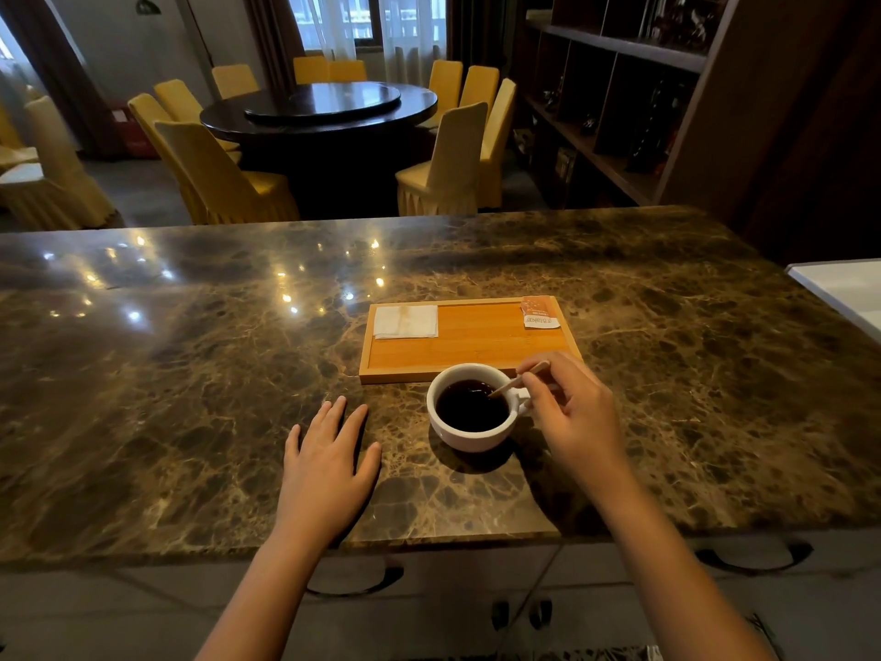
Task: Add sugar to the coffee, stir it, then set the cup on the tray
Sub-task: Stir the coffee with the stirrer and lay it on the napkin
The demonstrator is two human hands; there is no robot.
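on the marble counter (190, 374), just in front of the wooden tray (469, 348), a white cup (469, 410) of dark coffee is seen. a thin stirrer (517, 380) is pinched by the right hand (572, 412) (tip in the coffee). the left hand (329, 460) is laid flat, fingers spread, holding nothing. a napkin (405, 322) and sugar packet (538, 312) are kept on the tray.

One view only, from a wide-angle camera worn on the person's head. It looks forward and down across the marble surface (190, 374), whose near edge runs across the lower part of the frame. Both forearms enter from the bottom edge, with the left hand (329, 465) and right hand (577, 417) close below the lens. The white cup (469, 407) and wooden tray (469, 343) sit just right of centre, near the camera. Beyond the surface's far edge, the view reaches a round dining table (324, 109) and a dark shelf unit (619, 97), with straight lines bowing toward the frame edges.
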